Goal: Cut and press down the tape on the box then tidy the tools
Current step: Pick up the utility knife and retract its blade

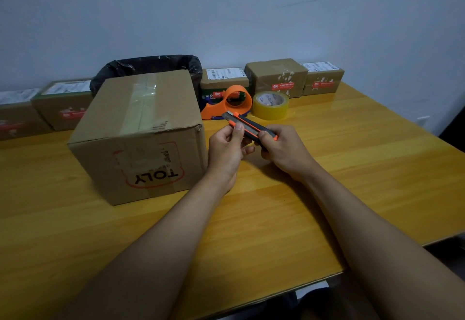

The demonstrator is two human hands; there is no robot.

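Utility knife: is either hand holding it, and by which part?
Both. The right hand grips the utility knife at its rear handle; the left hand pinches the front, near the blade.

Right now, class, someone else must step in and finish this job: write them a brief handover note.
Hands: left hand and right hand both grip the orange utility knife, blade end toward the box.
Things: box stands on the table, tape strip along its top. Orange dispenser and yellow tape roll sit behind the knife.
Done: tape looks laid flat.
Left: put away knife, dispenser, roll.
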